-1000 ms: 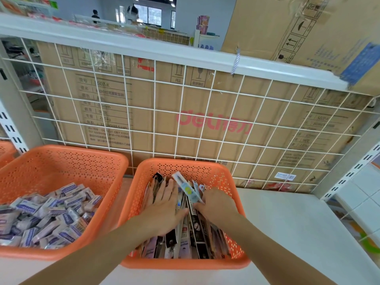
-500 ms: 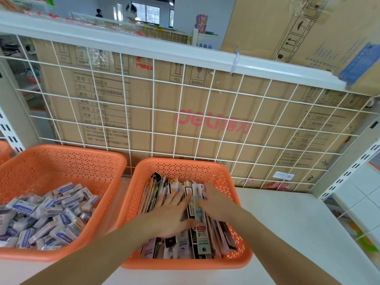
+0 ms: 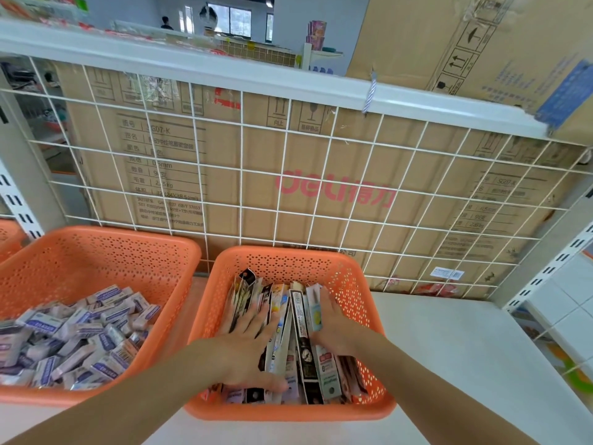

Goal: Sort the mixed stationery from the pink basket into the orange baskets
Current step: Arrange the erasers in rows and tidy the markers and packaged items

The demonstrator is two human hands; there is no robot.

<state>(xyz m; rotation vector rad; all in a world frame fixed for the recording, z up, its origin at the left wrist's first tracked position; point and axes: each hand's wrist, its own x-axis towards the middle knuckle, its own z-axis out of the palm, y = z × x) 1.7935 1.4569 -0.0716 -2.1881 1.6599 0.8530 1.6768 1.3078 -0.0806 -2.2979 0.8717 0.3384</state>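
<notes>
Inside the orange basket (image 3: 288,252), pen packs (image 3: 301,319) sit between the straight, flat fingers (image 3: 254,318) of left hand (image 3: 247,351) and right hand (image 3: 337,329).

The single view came from a wide-angle camera worn on the person's head. It looked forward and down over a white shelf (image 3: 449,364). It faced the wire grid (image 3: 281,171) at the back almost squarely, and the cardboard boxes (image 3: 321,149) behind the grid filled the upper half. It sat close: both forearms entered from the bottom edge, and the left hand (image 3: 247,345) and right hand (image 3: 333,326) lay low and central inside the nearer orange basket (image 3: 282,252). A second orange basket (image 3: 106,232) was cut by the left edge. Straight lines bowed toward the borders. Above the top rail (image 3: 224,67), a distant room showed small.
</notes>
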